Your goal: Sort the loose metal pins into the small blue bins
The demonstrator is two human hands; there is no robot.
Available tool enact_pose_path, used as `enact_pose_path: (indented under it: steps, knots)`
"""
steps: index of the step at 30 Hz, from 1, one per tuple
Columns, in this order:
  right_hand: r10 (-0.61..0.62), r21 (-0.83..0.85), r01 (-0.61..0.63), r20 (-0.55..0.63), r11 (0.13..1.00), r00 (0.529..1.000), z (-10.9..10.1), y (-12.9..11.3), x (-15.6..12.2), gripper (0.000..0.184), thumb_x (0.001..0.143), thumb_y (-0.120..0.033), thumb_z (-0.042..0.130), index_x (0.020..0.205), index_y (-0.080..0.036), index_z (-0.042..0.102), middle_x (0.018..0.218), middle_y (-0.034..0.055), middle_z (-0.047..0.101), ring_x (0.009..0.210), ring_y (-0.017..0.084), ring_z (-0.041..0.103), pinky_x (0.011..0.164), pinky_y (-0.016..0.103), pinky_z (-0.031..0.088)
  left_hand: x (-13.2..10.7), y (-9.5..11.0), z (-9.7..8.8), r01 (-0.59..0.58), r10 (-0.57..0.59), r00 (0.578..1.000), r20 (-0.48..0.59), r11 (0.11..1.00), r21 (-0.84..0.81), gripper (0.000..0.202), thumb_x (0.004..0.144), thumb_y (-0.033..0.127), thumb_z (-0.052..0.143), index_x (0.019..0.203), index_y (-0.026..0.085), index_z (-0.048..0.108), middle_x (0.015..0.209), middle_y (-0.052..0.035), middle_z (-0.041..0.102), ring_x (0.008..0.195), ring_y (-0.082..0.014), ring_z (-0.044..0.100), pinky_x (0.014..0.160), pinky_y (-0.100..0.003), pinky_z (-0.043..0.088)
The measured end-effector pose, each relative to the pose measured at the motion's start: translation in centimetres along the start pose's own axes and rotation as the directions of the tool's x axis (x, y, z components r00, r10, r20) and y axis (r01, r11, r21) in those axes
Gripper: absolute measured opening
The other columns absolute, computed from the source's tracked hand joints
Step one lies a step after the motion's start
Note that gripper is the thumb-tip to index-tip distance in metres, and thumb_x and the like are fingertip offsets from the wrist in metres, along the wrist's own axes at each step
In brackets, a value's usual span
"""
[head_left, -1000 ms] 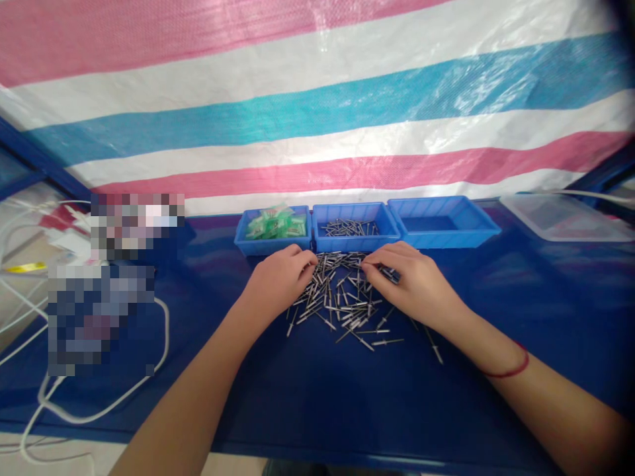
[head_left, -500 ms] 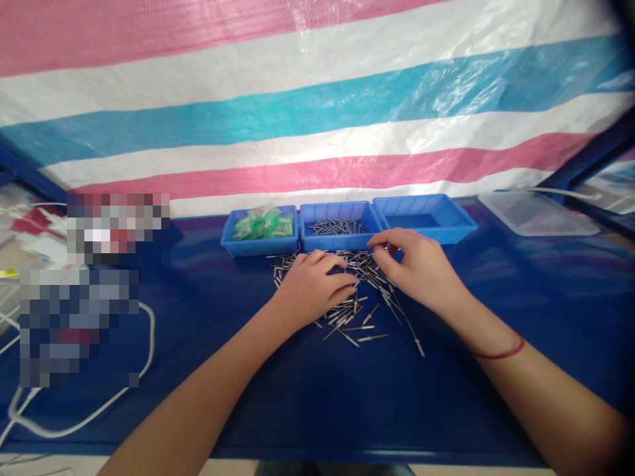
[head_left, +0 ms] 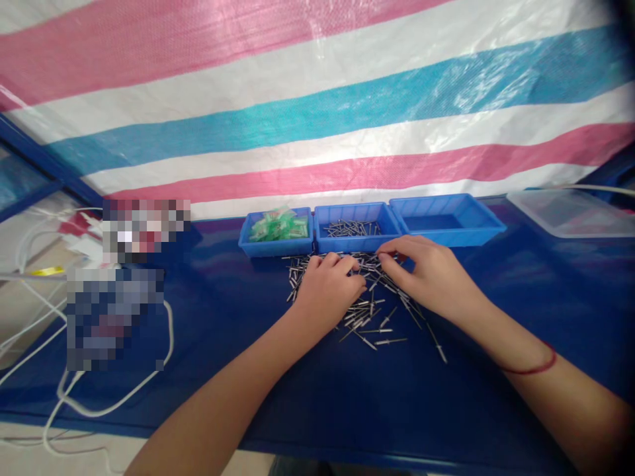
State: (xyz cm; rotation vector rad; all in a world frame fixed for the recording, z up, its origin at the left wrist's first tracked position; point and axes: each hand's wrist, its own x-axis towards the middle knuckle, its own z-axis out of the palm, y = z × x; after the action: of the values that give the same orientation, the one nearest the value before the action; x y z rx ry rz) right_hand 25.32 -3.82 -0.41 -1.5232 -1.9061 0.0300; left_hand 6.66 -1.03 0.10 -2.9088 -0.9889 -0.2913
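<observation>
A loose pile of metal blind rivets (head_left: 366, 311) lies on the blue table in front of the bins. Over its left part rests my left hand (head_left: 330, 287), fingers curled down among the rivets and thumb drawn in; whatever they hold is hidden. At the upper right of the pile, the thumb and forefinger tips of my right hand (head_left: 421, 268) come together in a pinch. Anything between those tips is too small to make out. More rivets lie in the middle blue bin (head_left: 357, 243), just behind my hands.
The left blue bin (head_left: 278, 248) holds small green-and-clear packets (head_left: 280, 225). To the right stands a third blue bin (head_left: 446, 237) with nothing visible in it. A clear plastic lid (head_left: 570, 215) lies at the far right. A white cable (head_left: 171, 330) loops across the table's left side.
The view has shifted, so the bins and pile appear farther right. My left thumb and fingers have closed in toward each other. The right hand stays pinched at the pile's edge.
</observation>
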Motion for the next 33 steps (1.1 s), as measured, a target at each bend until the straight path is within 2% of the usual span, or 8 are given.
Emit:
enact_pose_path:
  steps: [10, 14, 17, 20, 23, 27, 30, 33]
  knots:
    - [-0.015, 0.013, 0.014, 0.067, 1.000, 0.998, 0.1, -0.4, -0.1, 0.013, 0.084, -0.021, 0.053, 0.084, -0.021, 0.067, 0.087, 0.0041, 0.071, 0.079, 0.022, 0.062, 0.072, 0.034, 0.046, -0.2, -0.2, 0.7, -0.076, 0.080, 0.996, -0.050, 0.994, 0.083, 0.021, 0.097, 0.027, 0.042, 0.095, 0.026, 0.063, 0.102, -0.0015, 0.065, 0.095, -0.0204, 0.048, 0.076, -0.038, 0.027]
    - [-0.012, 0.035, 0.010, 0.072, 0.999, 0.997, 0.2, -0.7, -0.2, 0.014, 0.084, -0.022, 0.053, 0.082, -0.021, 0.067, 0.086, 0.0050, 0.071, 0.081, 0.023, 0.063, 0.073, 0.035, 0.046, -0.2, -0.1, 0.5, -0.032, 0.029, 0.996, -0.085, 0.999, -0.039, 0.024, 0.098, 0.033, 0.039, 0.098, 0.026, 0.062, 0.101, -0.0003, 0.067, 0.095, -0.0190, 0.050, 0.078, -0.037, 0.028]
    - [0.074, 0.168, -0.096, 0.133, 0.981, 0.988, 0.1, -1.1, -0.1, 0.017, 0.086, -0.027, 0.051, 0.081, -0.022, 0.067, 0.083, 0.0039, 0.071, 0.079, 0.022, 0.063, 0.072, 0.035, 0.046, -0.3, -0.1, 0.1, 0.010, -0.040, 0.992, -0.120, 0.971, -0.239, 0.028, 0.099, 0.036, 0.037, 0.101, 0.024, 0.062, 0.104, 0.0010, 0.068, 0.095, -0.0168, 0.054, 0.081, -0.034, 0.032]
    - [0.149, 0.382, -0.251, 0.276, 0.889, 0.949, -0.2, -1.3, 0.1, 0.024, 0.088, -0.035, 0.049, 0.077, -0.022, 0.066, 0.077, 0.0020, 0.068, 0.076, 0.020, 0.062, 0.069, 0.032, 0.045, -0.3, -0.1, -0.4, 0.035, -0.109, 0.983, -0.148, 0.901, -0.432, 0.027, 0.099, 0.033, 0.036, 0.101, 0.023, 0.062, 0.104, 0.0019, 0.070, 0.095, -0.0152, 0.057, 0.085, -0.030, 0.035]
    - [0.189, 0.544, -0.397, 0.399, 0.739, 0.897, -0.3, -1.4, 0.2, 0.029, 0.087, -0.043, 0.052, 0.074, -0.020, 0.064, 0.074, 0.0016, 0.064, 0.070, 0.016, 0.057, 0.062, 0.028, 0.043, -0.4, -0.1, -0.5, 0.010, -0.143, 0.970, -0.195, 0.829, -0.559, 0.025, 0.098, 0.030, 0.039, 0.097, 0.022, 0.063, 0.102, 0.0010, 0.071, 0.093, -0.0149, 0.060, 0.086, -0.028, 0.038]
    - [0.233, 0.656, -0.515, 0.472, 0.552, 0.850, 0.0, -1.4, 0.0, 0.029, 0.084, -0.047, 0.057, 0.080, -0.019, 0.062, 0.069, -0.0004, 0.056, 0.059, 0.011, 0.047, 0.052, 0.024, 0.036, -0.6, 0.2, -0.2, 0.020, -0.223, 0.951, -0.213, 0.736, -0.677, 0.019, 0.094, 0.029, 0.047, 0.097, 0.021, 0.064, 0.097, -0.0015, 0.071, 0.089, -0.0156, 0.062, 0.083, -0.027, 0.042]
    - [0.201, 0.664, -0.428, 0.392, 0.614, 0.898, -0.1, -1.6, -0.1, 0.027, 0.084, -0.046, 0.059, 0.082, -0.020, 0.062, 0.070, -0.0007, 0.055, 0.062, 0.012, 0.048, 0.056, 0.025, 0.039, -0.8, 0.5, 0.0, 0.123, -0.357, 0.925, -0.129, 0.603, -0.788, 0.022, 0.091, 0.033, 0.052, 0.106, 0.019, 0.061, 0.089, -0.0016, 0.069, 0.077, -0.0133, 0.062, 0.073, -0.023, 0.046]
    - [0.164, 0.618, -0.304, 0.275, 0.725, 0.947, -0.4, -1.9, -0.3, 0.023, 0.085, -0.044, 0.059, 0.083, -0.022, 0.063, 0.079, 0.0015, 0.061, 0.072, 0.015, 0.055, 0.064, 0.027, 0.044, -0.8, 0.6, -0.2, 0.166, -0.360, 0.931, -0.056, 0.555, -0.815, 0.024, 0.091, 0.036, 0.051, 0.102, 0.019, 0.063, 0.085, -0.0012, 0.068, 0.073, -0.0125, 0.060, 0.069, -0.022, 0.045]
